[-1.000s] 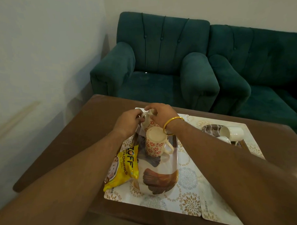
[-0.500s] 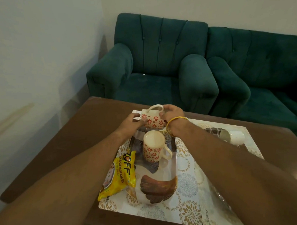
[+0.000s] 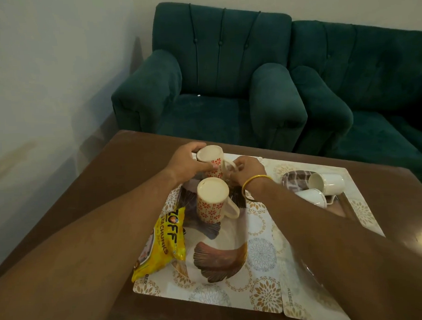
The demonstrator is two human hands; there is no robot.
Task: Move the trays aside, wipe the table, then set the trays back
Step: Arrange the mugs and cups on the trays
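A feather-patterned tray [image 3: 219, 256] lies on a floral placemat [image 3: 261, 288] on the brown table [image 3: 105, 188]. One red-flowered mug [image 3: 210, 203] stands on the tray. My left hand [image 3: 184, 164] grips a second flowered mug [image 3: 211, 161] by its body, just above the tray's far end, while my right hand [image 3: 246, 170] pinches its handle. A yellow snack packet [image 3: 164, 244] rests on the tray's left edge. A second tray [image 3: 295, 180] at the right carries two white cups [image 3: 327, 183] lying on their sides.
Two dark green armchairs [image 3: 209, 87] stand right behind the table's far edge. A pale wall runs along the left. A second placemat [image 3: 362, 209] lies under the right tray.
The held flowered mug has turned from lying sideways to nearly upright, its mouth now facing me. My left hand moved round its body; my right hand shifted to the handle.
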